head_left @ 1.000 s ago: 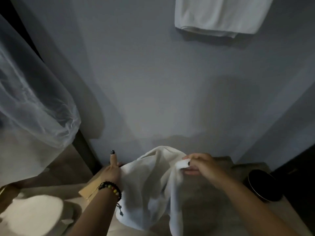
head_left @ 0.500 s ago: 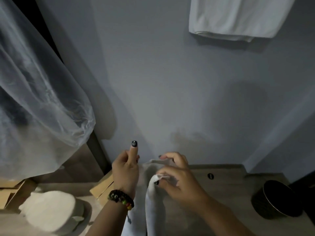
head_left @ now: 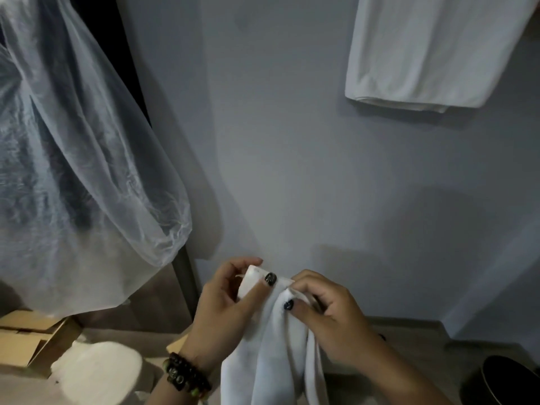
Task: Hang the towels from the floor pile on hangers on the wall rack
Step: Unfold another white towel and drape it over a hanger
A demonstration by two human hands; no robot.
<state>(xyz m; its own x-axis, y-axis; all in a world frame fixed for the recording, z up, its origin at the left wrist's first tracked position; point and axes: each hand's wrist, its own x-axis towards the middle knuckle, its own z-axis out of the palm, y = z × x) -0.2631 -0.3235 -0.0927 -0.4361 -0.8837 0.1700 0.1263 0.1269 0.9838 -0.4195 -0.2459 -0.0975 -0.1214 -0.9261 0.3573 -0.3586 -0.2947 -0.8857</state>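
left hand (head_left: 225,311) pinches top edge of towel (head_left: 271,355) | right hand (head_left: 327,320) pinches same edge just beside | towel hangs bunched over floor | risk: thin pinch slips, towel drops; no hanger in view | one towel (head_left: 432,51) hung on wall already

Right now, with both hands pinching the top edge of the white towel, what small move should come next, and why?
Probably draw the hands apart to spread the edge. The left hand and right hand pinch the towel close together, so it hangs bunched in folds, not yet flat like the hung towel on the wall.
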